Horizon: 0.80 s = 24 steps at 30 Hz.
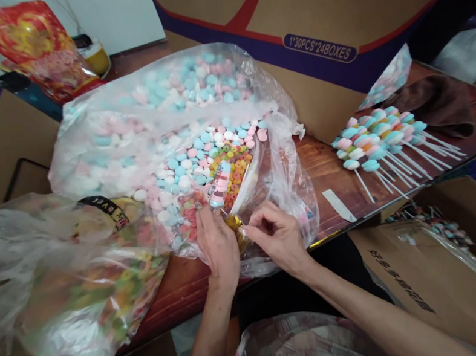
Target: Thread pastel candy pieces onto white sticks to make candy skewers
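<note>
My left hand [217, 240] is closed on the lower end of a marshmallow stick [221, 184], whose pink, white and blue pieces point away from me. Close beside it, my right hand [278, 235] has thumb and forefinger pinched together; what is between them is too small to make out. A shiny gold piece [234, 224] shows between the hands. Under them lies a large clear bag [293, 162] of pink, white and blue marshmallows [181, 166]. Small colourful ring candies [237, 172], red gummy pieces [191, 211] and white sticks [246, 186] lie on the open bag.
Finished marshmallow sticks [378, 135] are piled on the table [319, 167] at right, near a white strip [339, 205]. A bag of ring candies [103, 300] stands left, a red packet [36, 54] behind. Cardboard boxes [319, 90] border the back; an open carton [421, 274] sits lower right.
</note>
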Each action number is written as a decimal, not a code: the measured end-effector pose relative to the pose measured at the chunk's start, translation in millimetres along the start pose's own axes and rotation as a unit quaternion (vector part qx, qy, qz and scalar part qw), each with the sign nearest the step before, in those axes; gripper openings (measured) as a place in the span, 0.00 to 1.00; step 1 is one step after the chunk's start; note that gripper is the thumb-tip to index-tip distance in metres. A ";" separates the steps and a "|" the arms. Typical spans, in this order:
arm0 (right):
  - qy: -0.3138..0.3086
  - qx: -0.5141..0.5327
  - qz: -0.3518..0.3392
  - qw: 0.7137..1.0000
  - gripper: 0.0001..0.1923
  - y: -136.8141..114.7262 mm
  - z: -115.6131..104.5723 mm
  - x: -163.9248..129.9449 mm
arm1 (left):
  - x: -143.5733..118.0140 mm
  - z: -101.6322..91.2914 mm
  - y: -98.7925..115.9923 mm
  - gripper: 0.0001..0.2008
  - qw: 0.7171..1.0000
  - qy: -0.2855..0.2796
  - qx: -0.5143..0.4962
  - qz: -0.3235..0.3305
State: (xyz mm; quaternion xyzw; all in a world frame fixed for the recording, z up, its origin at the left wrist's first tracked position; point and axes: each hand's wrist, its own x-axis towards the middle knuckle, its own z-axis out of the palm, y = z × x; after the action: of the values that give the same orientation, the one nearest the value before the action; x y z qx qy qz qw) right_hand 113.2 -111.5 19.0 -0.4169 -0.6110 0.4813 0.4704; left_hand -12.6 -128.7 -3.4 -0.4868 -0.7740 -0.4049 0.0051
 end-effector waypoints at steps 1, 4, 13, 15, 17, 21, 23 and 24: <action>-0.005 0.005 -0.003 1.000 0.09 -0.2 0.2 -1.0 | 0.2 -0.3 0.0 0.11 1.000 0.002 0.003 0.000; -0.037 0.024 -0.009 0.999 0.07 0.6 -1.1 -2.7 | 1.1 -1.7 -0.5 0.11 1.000 0.008 0.014 -0.009; -0.090 -0.005 0.046 0.995 0.04 4.3 -17.1 0.7 | 4.0 -6.4 -4.6 0.12 0.999 0.021 -0.016 -0.039; -0.087 -0.030 0.037 0.995 0.06 4.6 -16.8 1.1 | 4.0 -6.6 -5.2 0.12 0.999 0.026 -0.020 -0.039; -0.068 -0.041 0.034 0.996 0.06 4.9 -14.5 1.3 | 3.7 -6.6 -6.5 0.12 0.999 0.029 -0.019 -0.037; -0.057 -0.073 0.048 0.995 0.05 3.9 -10.2 3.5 | 2.6 -6.1 -10.2 0.12 0.999 0.023 -0.029 -0.028; -0.072 -0.102 0.049 0.991 0.06 2.1 -10.3 5.5 | 2.0 -6.0 -11.1 0.13 0.999 0.023 -0.033 -0.028; -0.082 -0.112 0.047 0.989 0.06 1.0 -10.7 6.6 | 1.8 -6.0 -11.0 0.13 0.999 0.025 -0.032 -0.029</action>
State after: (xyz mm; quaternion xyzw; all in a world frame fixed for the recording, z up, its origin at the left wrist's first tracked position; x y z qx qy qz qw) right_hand 122.3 -102.8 20.1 -0.4546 -0.6771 0.4641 0.3457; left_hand -24.3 -133.3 -5.4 -0.4539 -0.7740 -0.4414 -0.0033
